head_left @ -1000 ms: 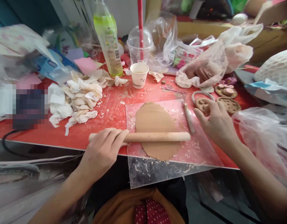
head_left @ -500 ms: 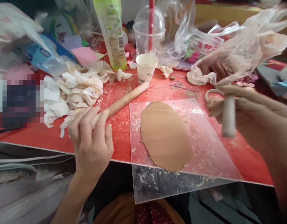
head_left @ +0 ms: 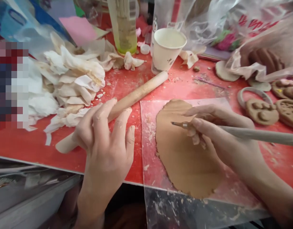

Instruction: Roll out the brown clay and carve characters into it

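Observation:
A flat, thinly rolled oval slab of brown clay (head_left: pixel 184 165) lies on a clear plastic sheet (head_left: pixel 150 178) that overhangs the table's front edge. My right hand (head_left: pixel 222 130) pinches a clay tool (head_left: pixel 261 133) with a long grey handle, a metal collar and a dark pointed tip. The tip is over the upper left part of the slab; whether it touches the clay I cannot tell. On the left, my left hand (head_left: pixel 105 140) lies across a wooden rolling pin (head_left: pixel 141 90), fingers spread and not wrapped round it.
Crumpled tissues (head_left: pixel 75 76) are heaped at the left. Behind the pin stand a paper cup (head_left: pixel 166 52) and a yellow-green bottle (head_left: pixel 124 28). On the right are a ring cutter (head_left: pixel 241 95), several shaped clay pieces (head_left: pixel 262 111) and a plastic bag (head_left: pixel 280 47) with brown clay.
My right hand has come in from the right, bringing the tool's tip over the clay slab. The view has moved closer to the table. My left hand stays at the rolling pin.

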A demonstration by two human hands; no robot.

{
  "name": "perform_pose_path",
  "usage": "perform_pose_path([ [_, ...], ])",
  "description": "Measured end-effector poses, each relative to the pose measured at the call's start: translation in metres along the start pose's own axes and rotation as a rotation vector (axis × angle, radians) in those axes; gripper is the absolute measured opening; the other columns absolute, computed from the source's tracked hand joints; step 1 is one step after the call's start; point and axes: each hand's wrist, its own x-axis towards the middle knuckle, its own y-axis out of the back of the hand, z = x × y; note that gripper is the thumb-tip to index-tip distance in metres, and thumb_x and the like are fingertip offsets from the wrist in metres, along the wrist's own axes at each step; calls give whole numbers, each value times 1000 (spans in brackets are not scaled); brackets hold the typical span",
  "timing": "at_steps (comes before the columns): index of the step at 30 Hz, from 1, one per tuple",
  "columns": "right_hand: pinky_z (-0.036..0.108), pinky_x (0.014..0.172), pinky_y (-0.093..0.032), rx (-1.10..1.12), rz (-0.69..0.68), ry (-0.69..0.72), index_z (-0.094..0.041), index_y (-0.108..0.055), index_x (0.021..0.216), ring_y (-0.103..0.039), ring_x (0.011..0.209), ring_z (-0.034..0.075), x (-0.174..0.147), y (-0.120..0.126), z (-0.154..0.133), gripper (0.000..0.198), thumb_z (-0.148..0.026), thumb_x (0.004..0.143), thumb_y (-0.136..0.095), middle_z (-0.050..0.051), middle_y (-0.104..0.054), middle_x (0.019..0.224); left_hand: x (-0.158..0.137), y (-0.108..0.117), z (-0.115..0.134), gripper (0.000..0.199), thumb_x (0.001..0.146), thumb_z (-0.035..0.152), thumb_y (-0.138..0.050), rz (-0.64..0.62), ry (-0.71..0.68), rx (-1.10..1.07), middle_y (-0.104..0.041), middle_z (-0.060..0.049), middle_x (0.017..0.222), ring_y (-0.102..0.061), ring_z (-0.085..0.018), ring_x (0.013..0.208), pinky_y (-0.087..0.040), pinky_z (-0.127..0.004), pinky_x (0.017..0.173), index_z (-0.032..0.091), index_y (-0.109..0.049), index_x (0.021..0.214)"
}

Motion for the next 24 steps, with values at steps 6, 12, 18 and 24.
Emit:
perform_pose_path([
  [6, 18, 46, -40, -211, -3, 115, -31, -65, 85, -51, 55, 6, -1, -4, -7, 6, -26, 82, -68, -7, -63, 75, 0, 2, 1, 37, 88, 18, -57, -23, 26, -31, -43, -18, 142, -37, -37, 134, -31, -57, 115, 12, -57, 124],
  [12, 24, 73, -52, -296, 12, 168, -38, -68, 88, -62, 79, 11, -4, -3, -12, 7, -38, 82, -70, -9, -68, 87, -2, 3, 0, 33, 89, 21, -57, -29, 30, -27, -42, -13, 143, -36, -34, 135, -31, -58, 116, 20, -56, 122],
  [18, 27, 61, -55, -64, 18, 36, -37, -75, 85, -67, 67, 15, -10, 2, -11, 18, -47, 88, -61, -4, -73, 77, -1, 6, 1, 29, 91, 21, -54, -63, 38, 5, -42, -14, 142, -37, -35, 135, -30, -60, 116, 18, -57, 120],
  [24, 24, 51, -50, -1, 80, -32, -30, -75, 86, -63, 56, 12, -6, 3, -10, 20, -42, 90, -59, -1, -71, 73, -1, 5, 1, 29, 92, 24, -52, -74, 59, -36, -43, -12, 142, -37, -35, 135, -31, -60, 116, 19, -56, 120],
])
